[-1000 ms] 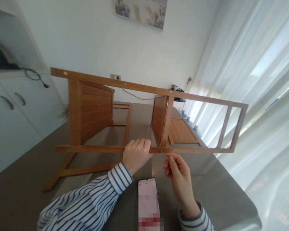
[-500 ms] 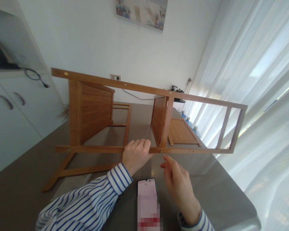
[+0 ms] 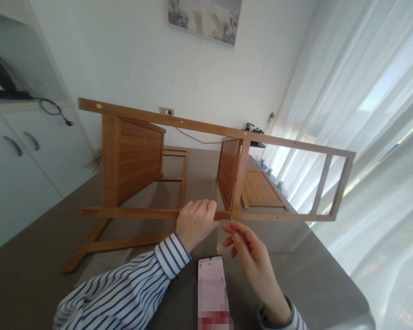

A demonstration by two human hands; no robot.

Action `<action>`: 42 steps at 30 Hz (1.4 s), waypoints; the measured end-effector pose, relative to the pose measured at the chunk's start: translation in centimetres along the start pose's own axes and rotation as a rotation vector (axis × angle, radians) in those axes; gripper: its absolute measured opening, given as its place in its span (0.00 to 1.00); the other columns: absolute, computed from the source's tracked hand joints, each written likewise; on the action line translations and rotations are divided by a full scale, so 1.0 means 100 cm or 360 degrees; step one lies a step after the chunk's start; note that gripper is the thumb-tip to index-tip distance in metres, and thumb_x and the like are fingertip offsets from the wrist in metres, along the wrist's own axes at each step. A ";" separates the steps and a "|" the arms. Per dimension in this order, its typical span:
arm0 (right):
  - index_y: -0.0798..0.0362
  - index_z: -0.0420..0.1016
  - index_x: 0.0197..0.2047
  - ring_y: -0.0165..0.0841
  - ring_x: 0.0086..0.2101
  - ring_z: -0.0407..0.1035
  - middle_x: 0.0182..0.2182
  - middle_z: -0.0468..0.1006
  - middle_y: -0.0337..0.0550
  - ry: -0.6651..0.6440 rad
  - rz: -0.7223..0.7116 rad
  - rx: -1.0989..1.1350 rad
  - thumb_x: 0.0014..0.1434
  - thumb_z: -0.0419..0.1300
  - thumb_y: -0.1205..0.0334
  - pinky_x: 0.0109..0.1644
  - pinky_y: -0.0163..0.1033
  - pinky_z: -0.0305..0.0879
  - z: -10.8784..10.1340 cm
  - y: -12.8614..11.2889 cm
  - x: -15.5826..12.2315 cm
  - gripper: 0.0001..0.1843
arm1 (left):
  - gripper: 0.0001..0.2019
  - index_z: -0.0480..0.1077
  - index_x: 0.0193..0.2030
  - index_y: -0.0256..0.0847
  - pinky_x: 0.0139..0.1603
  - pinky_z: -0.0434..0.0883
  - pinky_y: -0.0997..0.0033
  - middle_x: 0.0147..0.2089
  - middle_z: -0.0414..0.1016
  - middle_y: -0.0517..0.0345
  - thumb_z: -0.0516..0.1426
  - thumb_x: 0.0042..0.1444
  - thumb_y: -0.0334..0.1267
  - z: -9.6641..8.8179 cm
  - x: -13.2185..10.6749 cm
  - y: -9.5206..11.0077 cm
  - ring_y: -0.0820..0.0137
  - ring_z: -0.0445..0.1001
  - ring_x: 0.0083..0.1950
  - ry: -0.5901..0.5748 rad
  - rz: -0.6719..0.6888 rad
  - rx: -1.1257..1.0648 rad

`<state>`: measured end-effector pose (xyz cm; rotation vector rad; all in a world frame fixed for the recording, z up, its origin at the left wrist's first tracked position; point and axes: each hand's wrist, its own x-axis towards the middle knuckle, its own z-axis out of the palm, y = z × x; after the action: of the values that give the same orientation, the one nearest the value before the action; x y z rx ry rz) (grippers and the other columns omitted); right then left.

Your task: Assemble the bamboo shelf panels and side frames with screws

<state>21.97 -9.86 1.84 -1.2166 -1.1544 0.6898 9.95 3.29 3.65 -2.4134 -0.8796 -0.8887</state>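
A wooden rack frame point(image 3: 137, 112) stands on its side on the table, with slatted panels fixed between its rails. My left hand point(image 3: 196, 224) is closed over its lower front rail, near the middle. Just right of it, my right hand point(image 3: 249, 250) pinches a thin metal hex key point(image 3: 231, 219), mostly hidden by the fingers. The key's tip meets the lower rail below the upright crosspiece point(image 3: 240, 176) of the middle panel point(image 3: 228, 172). Below my hands lies a phone point(image 3: 211, 272) with its screen lit.
A loose wooden panel point(image 3: 263, 189) lies on the grey table point(image 3: 306, 270) behind the frame. Under the frame's left end is a clear plastic bag point(image 3: 101, 266). White curtains point(image 3: 375, 114) hang at the right, and white cabinets point(image 3: 24, 178) stand at the left.
My right hand has turned at the hex key, its fingers now more spread and shifted slightly left. My left hand keeps its hold on the rail. The view has shifted slightly.
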 end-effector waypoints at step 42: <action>0.51 0.67 0.51 0.34 0.37 0.70 0.37 0.76 0.46 0.0062 -0.0932 -0.1158 0.64 0.50 0.70 0.41 0.41 0.68 -0.024 0.009 0.007 0.14 | 0.22 0.65 0.28 0.39 0.31 0.58 0.63 0.25 0.71 0.54 0.50 0.56 0.58 -0.001 0.000 0.000 0.62 0.71 0.30 -0.0009 -0.0026 0.0015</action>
<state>24.62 -9.81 1.38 -1.3590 -1.6996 -0.2274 9.91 3.23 3.77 -2.4051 -0.9049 -0.8824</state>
